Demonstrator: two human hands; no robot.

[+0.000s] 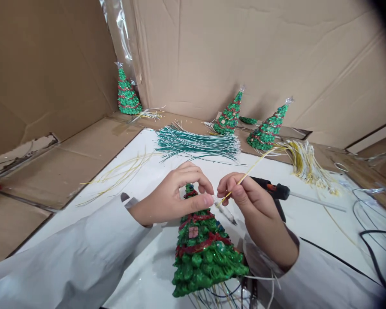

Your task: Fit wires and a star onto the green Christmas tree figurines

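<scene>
My right hand (254,206) pinches a thin yellow wire (254,165) between thumb and fingers; its lower end points toward my left hand. My left hand (180,193) is curved over the upper part of a green decorated Christmas tree (209,257), thumb and fingers slightly apart, with nothing visible between them. The tree leans toward me, with red garlands and a small pink gift on its side. Thin wires (218,296) stick out below its base. Part of the treetop is hidden behind my left hand.
A bundle of green wires (197,143) lies across the white board (116,231). Yellow wires (122,171) are scattered at left, and a yellow-white bunch (305,165) sits at right. A hot glue gun (278,191) lies beside my right hand. Small trees (127,94) stand along the cardboard wall (244,47).
</scene>
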